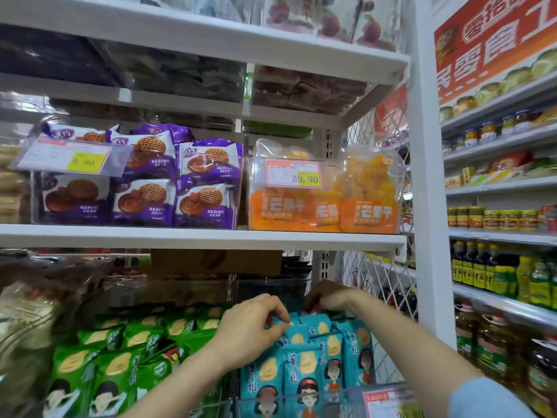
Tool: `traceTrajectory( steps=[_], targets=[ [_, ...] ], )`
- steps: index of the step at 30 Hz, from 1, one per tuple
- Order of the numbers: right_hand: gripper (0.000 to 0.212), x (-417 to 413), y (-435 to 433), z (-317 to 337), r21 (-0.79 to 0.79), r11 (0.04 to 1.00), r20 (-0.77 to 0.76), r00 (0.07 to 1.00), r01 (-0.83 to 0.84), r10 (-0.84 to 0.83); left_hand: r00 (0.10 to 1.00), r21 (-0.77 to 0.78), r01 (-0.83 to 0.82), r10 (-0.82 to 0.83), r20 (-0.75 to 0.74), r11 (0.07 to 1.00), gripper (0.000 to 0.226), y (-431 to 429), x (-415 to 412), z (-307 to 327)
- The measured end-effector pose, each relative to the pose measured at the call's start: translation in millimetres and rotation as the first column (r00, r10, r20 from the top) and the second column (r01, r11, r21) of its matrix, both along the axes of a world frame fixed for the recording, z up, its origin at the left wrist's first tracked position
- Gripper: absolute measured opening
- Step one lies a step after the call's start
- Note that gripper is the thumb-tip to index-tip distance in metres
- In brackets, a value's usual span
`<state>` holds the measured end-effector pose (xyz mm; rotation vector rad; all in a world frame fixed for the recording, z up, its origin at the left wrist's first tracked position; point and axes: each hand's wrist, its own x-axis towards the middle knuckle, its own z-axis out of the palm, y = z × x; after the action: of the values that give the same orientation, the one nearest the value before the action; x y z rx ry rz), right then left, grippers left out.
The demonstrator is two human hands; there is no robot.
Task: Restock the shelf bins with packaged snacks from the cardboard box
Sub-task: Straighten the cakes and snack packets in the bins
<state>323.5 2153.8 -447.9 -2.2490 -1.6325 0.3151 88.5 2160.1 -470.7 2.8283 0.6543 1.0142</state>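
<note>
From my remote station, the far left of the lower shelf shows upright green foil snack packets printed with a cartoon face, packed in rows. Above them, on the white middle shelf board, a clear plastic bin holds purple wrapped cookie packets behind a yellow price label reading 9.90. A brown cardboard box sits in shadow just under that board, behind the lower bins. The left hand reaches in from below, its thumb and curled fingertips pinching the top edge of one of the teal foil snack packets. These packets stand upright in the clear plastic front bin, just right of the green ones. The right hand hangs over the back of the same bin, fingers curled down onto the tops of the rear teal packets. I cannot tell whether it grips one or only touches them. Above it, orange dried-fruit pouches fill a second clear bin tagged 29.90. A white upright post closes the bay. Beyond it, the neighbouring shelves carry glass jars with yellow lids and dark bottles with yellow labels, under a red and orange banner.
</note>
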Motion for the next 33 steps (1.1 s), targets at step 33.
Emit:
traceTrajectory(
  steps=[33],
  targets=[
    [0.016, -106, -82, -4, 0.463, 0.808, 0.181, 0.931, -0.366, 0.318, 0.978, -0.089, -0.028, 0.046, 0.204, 0.996, 0.014, 5, -123, -24]
  ],
)
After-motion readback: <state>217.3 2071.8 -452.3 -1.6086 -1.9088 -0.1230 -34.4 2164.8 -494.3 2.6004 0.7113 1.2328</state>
